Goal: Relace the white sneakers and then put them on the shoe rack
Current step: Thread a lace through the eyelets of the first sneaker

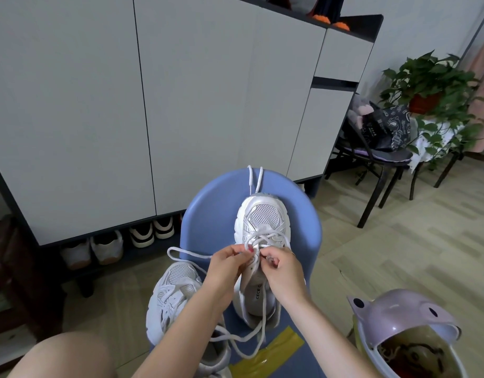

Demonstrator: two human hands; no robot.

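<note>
One white sneaker (pixel 264 216) lies on a blue plastic stool (pixel 211 214), toe pointing away from me. My left hand (pixel 227 266) and my right hand (pixel 281 268) meet over its eyelets, each pinching the white lace (pixel 262 238) near the tongue. Loose lace ends trail over the far edge of the stool and down past the heel. The second white sneaker (pixel 175 301) lies at the stool's left side, partly behind my left forearm, with its own lace looping out to the left.
A tall grey cabinet (pixel 153 105) stands behind the stool, with several pairs of shoes (pixel 120 244) in the open gap under it. A lilac bin (pixel 404 331) sits at lower right. A black chair (pixel 377 159) with bags and a potted plant (pixel 432 85) are at right.
</note>
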